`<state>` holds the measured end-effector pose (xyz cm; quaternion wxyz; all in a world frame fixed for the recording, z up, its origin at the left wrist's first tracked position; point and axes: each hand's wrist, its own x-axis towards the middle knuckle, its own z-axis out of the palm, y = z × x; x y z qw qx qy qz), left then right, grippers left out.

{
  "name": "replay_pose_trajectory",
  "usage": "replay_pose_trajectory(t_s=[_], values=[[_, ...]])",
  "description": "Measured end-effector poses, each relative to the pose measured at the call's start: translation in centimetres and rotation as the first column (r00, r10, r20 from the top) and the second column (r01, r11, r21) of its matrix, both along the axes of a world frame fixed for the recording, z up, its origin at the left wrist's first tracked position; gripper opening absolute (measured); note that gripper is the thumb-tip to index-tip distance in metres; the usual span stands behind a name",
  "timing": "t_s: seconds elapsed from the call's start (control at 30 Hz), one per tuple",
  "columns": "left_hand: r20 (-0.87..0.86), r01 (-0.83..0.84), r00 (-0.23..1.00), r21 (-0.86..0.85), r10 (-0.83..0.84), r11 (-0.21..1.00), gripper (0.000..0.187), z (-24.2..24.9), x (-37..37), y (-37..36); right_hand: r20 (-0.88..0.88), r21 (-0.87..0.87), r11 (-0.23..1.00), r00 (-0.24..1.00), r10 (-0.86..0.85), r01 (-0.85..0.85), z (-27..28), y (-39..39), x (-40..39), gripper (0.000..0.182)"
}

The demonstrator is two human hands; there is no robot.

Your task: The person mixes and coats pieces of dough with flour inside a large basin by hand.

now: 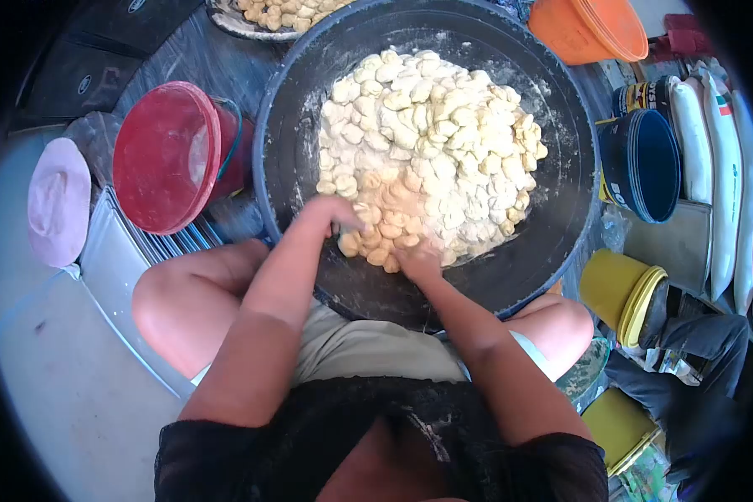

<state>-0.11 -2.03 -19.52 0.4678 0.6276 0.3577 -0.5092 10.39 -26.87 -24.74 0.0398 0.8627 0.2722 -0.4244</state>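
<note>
A wide black tub (297,151) sits in front of my legs. Inside it lies a large heap of pale, flour-dusted dough pieces (443,125), with a browner patch of pieces (385,222) nearest me. My left hand (336,215) is at the left edge of that browner patch, its fingers blurred and partly hidden. At the lower right of the same patch my right hand (420,258) reaches into the pieces, its fingertips hidden among them. Whether either hand grips a piece cannot be made out.
A red bucket (163,159) stands left, near a pink hat (58,201). An orange bucket (590,29), a dark blue bucket (653,163) and yellow buckets (615,289) are on the right. Another person's leg (707,343) shows at lower right. A tray (255,32) is at the top.
</note>
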Motion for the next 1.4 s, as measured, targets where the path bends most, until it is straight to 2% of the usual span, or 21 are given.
replay_pose_trajectory(t_s=[0.03, 0.07, 0.13, 0.23, 0.27, 0.4, 0.47, 0.53, 0.6, 0.7, 0.77, 0.83, 0.93, 1.0, 1.03, 1.13, 1.2, 1.27, 1.3, 1.33, 1.4], values=[[0.043, -0.011, 0.999, 0.042, 0.009, 0.999, 0.050, -1.7, 0.2, 1.1, -0.005, 0.040, 0.999, 1.000, -0.004, 0.004, -0.2, 1.3, -0.9, 0.080], [0.290, -0.048, 0.952, 0.453, -0.096, 0.890, 0.037, -3.3, 0.3, 1.7, -0.095, 0.119, 0.993, 0.995, 0.026, -0.015, 0.1, 1.6, -0.9, 0.081], [0.396, -0.380, 0.911, 0.698, 0.115, 0.607, 0.067, -2.2, 1.5, 2.5, -0.267, 0.270, 0.963, 0.958, 0.104, -0.029, 5.2, 3.2, -0.4, 0.082], [0.412, -0.519, 0.855, 0.690, 0.315, 0.505, 0.078, -8.6, 1.6, -2.4, -0.522, -0.108, 0.978, 0.827, -0.208, 0.178, 3.8, 1.8, 4.1, 0.080], [0.319, -0.458, 0.888, 0.657, 0.330, 0.599, 0.081, -6.3, 2.6, -3.9, -0.513, -0.144, 0.969, 0.822, -0.248, 0.203, 2.0, 0.0, 5.7, 0.079], [0.206, -0.062, 0.978, 0.404, -0.025, 0.913, 0.082, -2.4, 1.8, -7.0, -0.329, 0.134, 0.989, 0.939, 0.102, -0.061, -14.2, -6.4, 1.8, 0.073], [0.109, -0.178, 0.980, 0.117, 0.166, 0.977, 0.080, -3.5, 1.8, -2.6, -0.652, -0.002, 0.912, 0.691, -0.313, 0.411, -8.0, -1.6, -2.2, 0.072], [0.190, -0.355, 0.928, 0.195, 0.320, 0.914, 0.078, -2.6, 2.0, 0.8, -0.818, -0.153, 0.778, 0.364, -0.446, 0.610, -1.5, 2.5, -4.3, 0.075], [0.497, -0.499, 0.835, 0.504, 0.235, 0.705, 0.083, -4.5, 1.2, 1.1, -0.825, -0.116, 0.851, 0.429, -0.369, 0.511, 5.0, 4.1, -3.9, 0.072], [0.353, -0.273, 0.934, 0.612, 0.053, 0.742, 0.094, -6.4, 1.3, -5.3, -0.777, -0.170, 0.803, 0.424, -0.465, 0.571, 6.3, 3.4, -0.2, 0.063], [0.302, -0.183, 0.951, 0.385, 0.064, 0.905, 0.102, -3.5, 1.5, -6.7, -0.529, -0.072, 0.802, 0.659, -0.534, 0.593, 0.7, 0.3, 2.8, 0.057], [0.344, 0.034, 0.934, 0.175, -0.093, 0.984, 0.102, -1.1, 1.3, -7.1, -0.574, -0.120, 0.702, 0.528, -0.625, 0.702, -0.6, -0.8, 3.7, 0.057], [0.081, -0.137, 0.983, -0.269, 0.164, 0.953, 0.101, 2.8, 3.0, -2.2, -0.593, -0.034, 0.637, 0.498, -0.633, 0.770, -1.7, 2.6, -2.2, 0.057], [0.265, -0.334, 0.907, -0.019, 0.327, 0.942, 0.100, -0.3, 2.7, 0.7, -0.641, -0.055, 0.559, 0.400, -0.655, 0.827, -3.9, 4.8, -6.4, 0.055], [0.360, -0.439, 0.851, 0.087, 0.383, 0.894, 0.100, -2.0, 2.0, 0.8, -0.666, -0.054, 0.623, 0.437, -0.605, 0.780, -2.1, 5.2, -6.5, 0.056], [0.335, -0.209, 0.938, 0.339, 0.090, 0.917, 0.094, -4.7, 0.3, -4.4, -0.770, 0.142, 0.852, 0.597, -0.225, 0.504, 8.2, 6.9, -2.2, 0.063], [0.272, 0.027, 0.960, 0.161, -0.071, 0.987, 0.090, -2.7, 0.2, -4.2, -0.546, 0.050, 0.964, 0.816, -0.191, 0.259, 6.1, 6.2, 2.5, 0.066], [0.322, 0.206, 0.931, -0.076, -0.171, 0.976, 0.088, -2.5, -0.3, -2.9, -0.206, 0.321, 0.917, 0.963, -0.176, 0.236, 3.8, 4.5, 2.9, 0.070], [0.269, 0.071, 0.963, -0.188, -0.018, 0.980, 0.090, -1.2, -0.2, -1.8, -0.023, 0.447, 0.875, 0.981, -0.195, 0.184, 1.9, 3.8, 2.5, 0.072], [0.199, -0.069, 0.971, -0.293, 0.132, 0.954, 0.092, 1.1, 0.2, -0.5, -0.110, 0.403, 0.892, 0.978, -0.175, 0.205, -0.2, 3.6, 1.0, 0.078], [0.215, -0.193, 0.949, -0.184, 0.231, 0.964, 0.102, -0.4, -0.2, -0.8, 0.032, 0.330, 0.944, 0.999, 0.018, -0.028, -1.1, 3.9, -3.2, 0.086]])
